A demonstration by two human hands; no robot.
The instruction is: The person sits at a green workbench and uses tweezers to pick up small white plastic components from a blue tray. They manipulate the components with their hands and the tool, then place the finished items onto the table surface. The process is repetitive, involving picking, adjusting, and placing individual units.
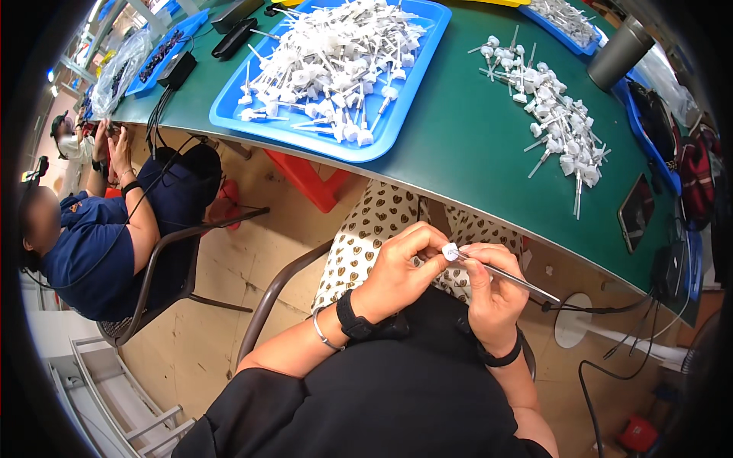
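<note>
Both hands point(447, 278) pinch small white pump head point(450, 251) with thin tube.

- The left hand point(397, 278) wraps its fingers around a small white plastic piece point(450, 251), hiding most of it.
- The right hand point(492, 294) covers the near end of a thin tube point(519, 282).
- A blue tray point(569, 27) at the top edge is cut off.
- A grey cylinder point(620, 52) loses its top in the dark rim.
- The seated co-worker's hands point(111, 145) hold something too small to identify.
- The heaped white parts point(336, 57) blur together.
</note>
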